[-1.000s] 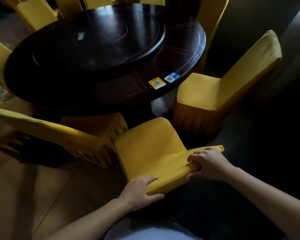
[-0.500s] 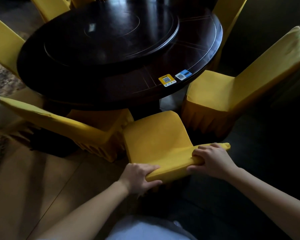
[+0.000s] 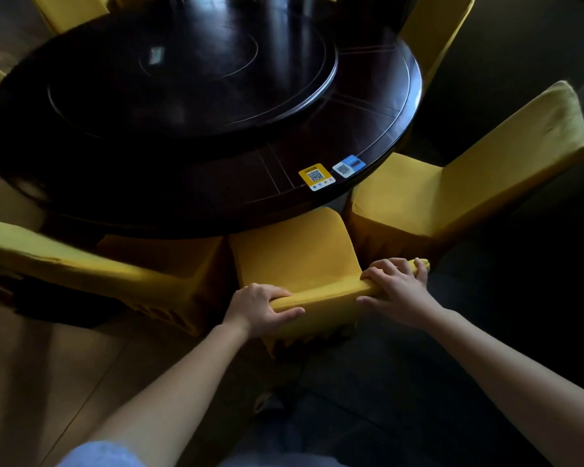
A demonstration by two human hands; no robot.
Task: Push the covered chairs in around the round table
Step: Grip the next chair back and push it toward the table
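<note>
Compared with a second ago, the middle covered chair (image 3: 294, 254) has slid forward, and its seat front now meets the near rim of the round table (image 3: 378, 129), where a gap showed before. Both hands have stayed on its backrest top. This chair sits at lower centre of the frame, its yellow cover pleated below the back.

At the left end of the backrest, the left hand (image 3: 260, 310) grips with fingers curled over the top edge and thumb along the rear face. At the right end, the right hand (image 3: 400, 293) holds the same way, fingers wrapped over the top and thumb behind.

Just beside it on the right stands another yellow-covered chair (image 3: 452, 197), angled towards the table. On the left, a third chair (image 3: 115, 271) has its seat partly under the rim. More yellow chair backs show at upper left (image 3: 71, 10) and upper right (image 3: 432, 35).

On the dark tabletop lies a round turntable (image 3: 196, 75). Near the rim are a yellow QR sticker (image 3: 316, 176) and a blue QR sticker (image 3: 348, 166), side by side.
</note>
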